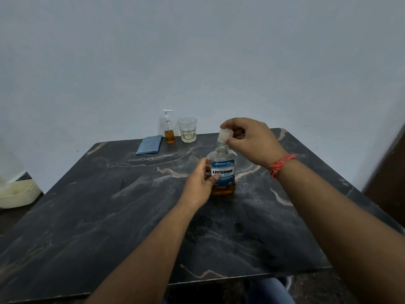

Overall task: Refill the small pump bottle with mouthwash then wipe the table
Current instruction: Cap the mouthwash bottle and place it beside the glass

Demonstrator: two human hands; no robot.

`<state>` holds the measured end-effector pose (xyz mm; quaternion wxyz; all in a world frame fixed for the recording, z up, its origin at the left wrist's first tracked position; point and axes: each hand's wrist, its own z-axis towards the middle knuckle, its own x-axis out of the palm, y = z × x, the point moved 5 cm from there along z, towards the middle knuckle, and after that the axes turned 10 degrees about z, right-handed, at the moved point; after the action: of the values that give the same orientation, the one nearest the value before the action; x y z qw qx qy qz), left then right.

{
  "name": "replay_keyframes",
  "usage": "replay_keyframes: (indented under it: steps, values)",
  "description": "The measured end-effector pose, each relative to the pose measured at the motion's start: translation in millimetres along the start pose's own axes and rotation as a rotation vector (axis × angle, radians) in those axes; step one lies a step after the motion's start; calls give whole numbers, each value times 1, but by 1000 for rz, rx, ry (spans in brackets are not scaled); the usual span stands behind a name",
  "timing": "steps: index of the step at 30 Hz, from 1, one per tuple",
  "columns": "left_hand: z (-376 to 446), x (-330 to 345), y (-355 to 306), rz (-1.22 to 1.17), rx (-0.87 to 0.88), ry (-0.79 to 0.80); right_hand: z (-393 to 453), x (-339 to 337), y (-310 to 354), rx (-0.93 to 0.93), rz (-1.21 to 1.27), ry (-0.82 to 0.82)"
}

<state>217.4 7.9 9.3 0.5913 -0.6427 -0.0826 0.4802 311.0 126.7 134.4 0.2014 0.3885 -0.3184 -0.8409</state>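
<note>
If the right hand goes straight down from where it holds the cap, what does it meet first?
The right hand pinches the cap just above the open neck of the mouthwash bottle, so it would likely meet that neck first, though depth is uncertain.

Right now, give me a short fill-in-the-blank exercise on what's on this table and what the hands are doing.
1. The right hand holds the white ____ just above the mouthwash bottle.
2. The left hand grips that bottle, which stands ____.
3. The pump bottle stands between the blue cloth and the ____.

Missing words: cap; upright; glass
</note>
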Motion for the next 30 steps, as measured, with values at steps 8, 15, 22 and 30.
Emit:
replay_keyframes:
  steps: [8,15,22,30]
  values:
    - [0,0,1,0,7,-1,1,2,2,-10,-2,43]
    - [2,2,3,0,-3,3,0,10,1,-48,-143,147]
    - [0,2,0,-8,19,-2,3,9,2,-50,-190,192]
    - [0,3,1,-13,-4,-27,10,19,8,-31,-402,121]
